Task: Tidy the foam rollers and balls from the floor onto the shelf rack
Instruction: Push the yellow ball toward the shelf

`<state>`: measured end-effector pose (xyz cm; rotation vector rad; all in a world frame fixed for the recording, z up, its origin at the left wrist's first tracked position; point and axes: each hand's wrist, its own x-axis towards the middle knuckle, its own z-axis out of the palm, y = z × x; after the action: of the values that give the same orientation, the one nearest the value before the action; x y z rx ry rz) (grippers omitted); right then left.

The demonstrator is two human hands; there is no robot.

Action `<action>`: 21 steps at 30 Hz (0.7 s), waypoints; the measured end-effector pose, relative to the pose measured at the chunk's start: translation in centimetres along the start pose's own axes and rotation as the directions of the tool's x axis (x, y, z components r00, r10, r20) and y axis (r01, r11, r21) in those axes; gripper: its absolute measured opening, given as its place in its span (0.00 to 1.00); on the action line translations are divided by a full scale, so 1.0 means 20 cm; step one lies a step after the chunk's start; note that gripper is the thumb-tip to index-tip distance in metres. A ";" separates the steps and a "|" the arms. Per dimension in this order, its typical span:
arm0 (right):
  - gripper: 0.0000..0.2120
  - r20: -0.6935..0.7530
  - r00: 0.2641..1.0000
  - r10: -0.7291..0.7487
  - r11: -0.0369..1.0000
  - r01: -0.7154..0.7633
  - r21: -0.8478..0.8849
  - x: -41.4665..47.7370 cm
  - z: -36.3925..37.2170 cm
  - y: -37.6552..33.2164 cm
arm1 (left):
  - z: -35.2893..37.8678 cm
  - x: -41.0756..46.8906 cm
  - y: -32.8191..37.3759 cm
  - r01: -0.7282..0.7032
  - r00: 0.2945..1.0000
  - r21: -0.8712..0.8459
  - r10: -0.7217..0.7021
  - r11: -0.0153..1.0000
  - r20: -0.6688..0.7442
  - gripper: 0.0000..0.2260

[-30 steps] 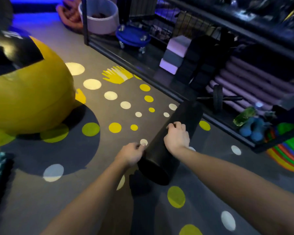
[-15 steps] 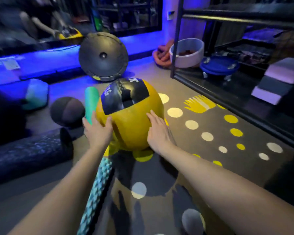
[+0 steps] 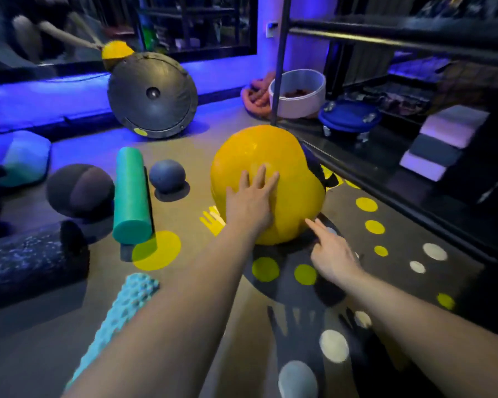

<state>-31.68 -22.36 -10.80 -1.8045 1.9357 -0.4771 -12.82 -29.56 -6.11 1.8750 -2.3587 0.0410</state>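
Yellow ball (image 3: 270, 182) sits on the dotted floor (image 3: 184, 202), hard against the bottom rail of the shelf rack (image 3: 357, 165). It reads pear-shaped rather than round, with the narrow end up and leaning toward the rack, though that may be lens stretch or blur. A black patch shows on its far right flank, turned to the rack.

Left of the ball:
- A small dark blue ball (image 3: 167, 176) is the nearest thing.
- The smooth teal roller (image 3: 131, 193) lies flat beyond it. Its long axis runs away from the viewer, with the cut end nearest.
- A dark ball (image 3: 79, 191) lies further left.
- The dark speckled roller (image 3: 26, 254) is furthest out, with its axis running across and its end face toward the ball.
- A knobbly teal roller (image 3: 127, 305) lies nearer the viewer on a diagonal, half hidden under the left forearm.

Behind the ball, a grey disc (image 3: 153, 96) leans at the wall. To the ball's right, the rack's low shelf carries a white tub (image 3: 299, 93), a blue wheeled board (image 3: 348, 116) and stacked foam blocks (image 3: 443, 142). The rack's upright post rises just behind the ball, and the rail lies between ball and shelf.

Left hand (image 3: 250, 202) lies flat on the ball's near face, fingers straight and spread, gripping nothing. Right hand (image 3: 332, 254) is low by the ball's lower right edge. Its forefinger is stretched out to the ball's skin, the other fingers loosely bent, and it holds nothing. Both forearms reach in from the bottom of the view.
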 end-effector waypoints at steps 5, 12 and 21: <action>0.34 -0.003 1.000 0.019 0.999 -0.019 -0.047 0.00 -0.04 -0.01 | 0.03 -0.12 -0.06 0.009 1.000 -0.078 -0.007 0.997 0.030 0.35; 0.33 0.178 0.968 -0.177 0.942 0.218 -0.254 -0.05 0.24 -0.33 | 0.35 -0.87 -0.83 0.678 0.707 0.002 -0.652 0.735 0.274 0.47; 0.39 0.674 0.699 -0.237 0.971 0.198 0.137 -0.38 0.82 -0.80 | 0.45 -1.28 -1.06 0.813 0.560 -0.470 -0.684 0.344 0.468 0.39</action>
<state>-9.01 -15.40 -15.30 -1.8271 1.1840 0.0908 12.75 -10.47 -19.24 2.3635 -1.0116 -0.9627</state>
